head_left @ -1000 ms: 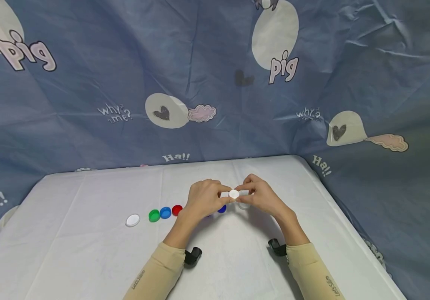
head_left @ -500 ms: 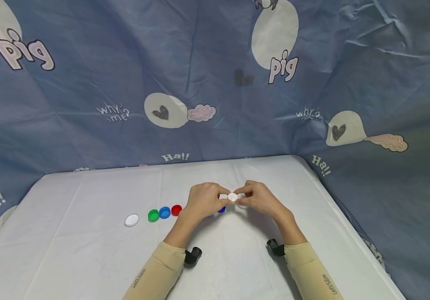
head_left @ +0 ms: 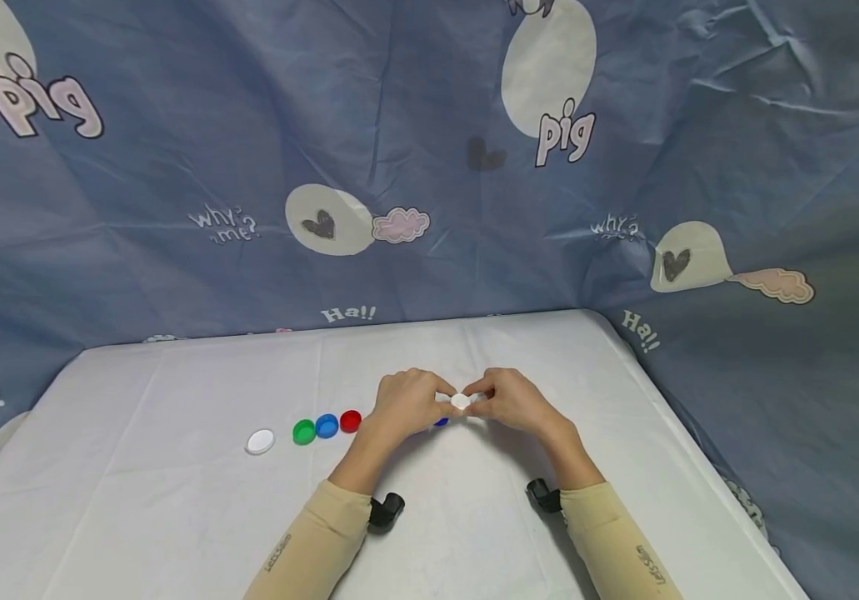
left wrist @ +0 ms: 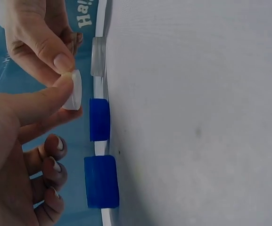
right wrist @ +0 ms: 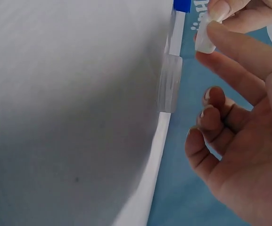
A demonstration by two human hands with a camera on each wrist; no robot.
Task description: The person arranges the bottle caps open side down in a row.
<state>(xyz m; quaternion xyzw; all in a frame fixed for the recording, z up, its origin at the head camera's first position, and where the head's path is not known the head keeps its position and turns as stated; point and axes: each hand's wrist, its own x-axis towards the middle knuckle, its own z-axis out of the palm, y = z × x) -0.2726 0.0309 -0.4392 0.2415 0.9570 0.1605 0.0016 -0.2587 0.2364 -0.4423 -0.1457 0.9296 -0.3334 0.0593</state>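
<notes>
Where the head view looks down on the white surface [head_left: 174, 517], the left hand [head_left: 405, 400] and the right hand [head_left: 511, 400] meet over its middle, short of the far edge. Both pinch one small white cap [head_left: 460, 401] between them; its round face is turned up. Toward the surface's left edge lie a white disc [head_left: 260, 442], a green cap [head_left: 304, 432], a light blue cap [head_left: 327, 426] and a red cap [head_left: 350, 422], probably lined up so that each stays within reach.

In the left wrist view, the left thumb and forefinger are narrowed on the cap's rim, the other fingers bent loosely. A two-sided grip presumably steadies so small a piece. Seen edge-on, its long axis runs roughly parallel to the surface. Two dark blue caps [left wrist: 102, 181] and a clear cap [left wrist: 98, 56] stand on the surface below.

In the right wrist view, the right thumb and forefinger nip the same rim, the cap raised clear of the surface and slightly tilted.
</notes>
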